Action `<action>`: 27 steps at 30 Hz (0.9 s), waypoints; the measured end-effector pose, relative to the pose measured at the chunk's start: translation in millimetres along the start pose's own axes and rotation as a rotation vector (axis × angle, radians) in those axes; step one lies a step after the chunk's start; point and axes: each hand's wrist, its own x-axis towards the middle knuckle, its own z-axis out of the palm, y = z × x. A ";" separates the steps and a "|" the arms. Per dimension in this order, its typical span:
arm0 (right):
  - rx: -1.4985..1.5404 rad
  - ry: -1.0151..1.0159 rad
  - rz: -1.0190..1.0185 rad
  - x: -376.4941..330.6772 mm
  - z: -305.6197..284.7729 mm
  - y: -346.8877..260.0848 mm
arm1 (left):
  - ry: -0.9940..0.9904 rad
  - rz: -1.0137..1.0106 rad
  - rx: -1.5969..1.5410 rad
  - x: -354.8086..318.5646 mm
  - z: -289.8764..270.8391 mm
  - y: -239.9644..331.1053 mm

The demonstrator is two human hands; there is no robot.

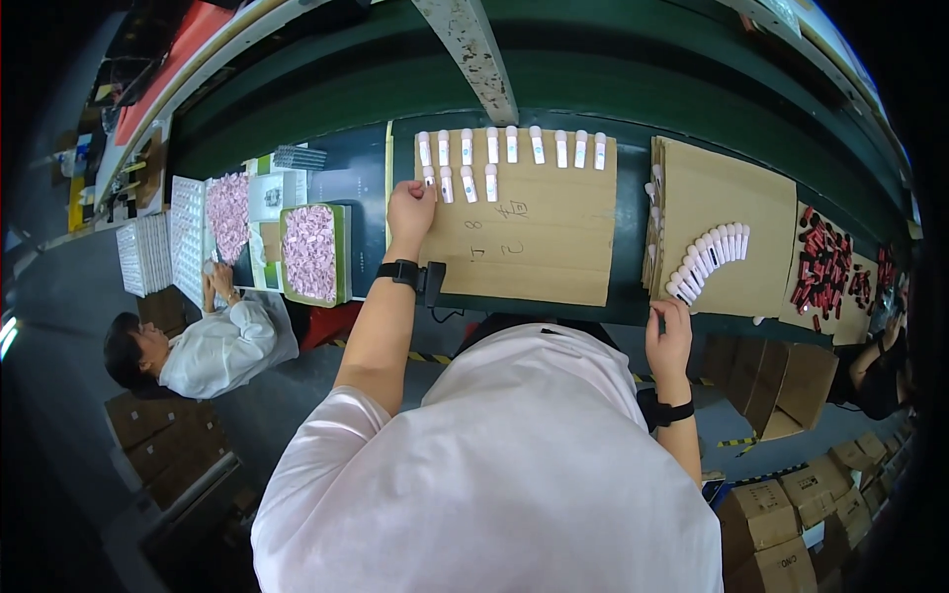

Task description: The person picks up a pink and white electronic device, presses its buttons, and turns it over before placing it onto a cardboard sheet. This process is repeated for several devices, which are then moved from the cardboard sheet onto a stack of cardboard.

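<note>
Left of centre in the upper frame, the left hand (pixel 412 211) meets the lower end of a pink-capped tube (pixel 429 172), its long axis running up-frame; right of centre, the right hand (pixel 669 333) sits nearer, just below, the fanned tubes (pixel 707 259); I cannot tell whether either hand's fingers are clamped.

tubes (pixel 538 148): smooth plastic | sheet (pixel 568 237): matt cardboard | shirt (pixel 494 460): cloth | beam (pixel 470 54): rough

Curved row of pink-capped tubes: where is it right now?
The curved row lies right of centre in the head view, on brown cardboard, its lower end by the right hand, with red pieces farther right.
</note>
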 end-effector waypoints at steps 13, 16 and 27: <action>0.017 -0.011 0.031 -5.3 0.0 8.9 | 0.055 0.097 -0.155 -12.8 -1.8 -0.6; 0.007 0.010 0.066 -10.5 -1.6 11.0 | 0.073 0.225 -0.208 -20.2 -5.5 11.9; -0.077 0.200 0.216 -12.1 -0.3 67.2 | -0.336 0.486 -0.301 -102.8 13.0 141.5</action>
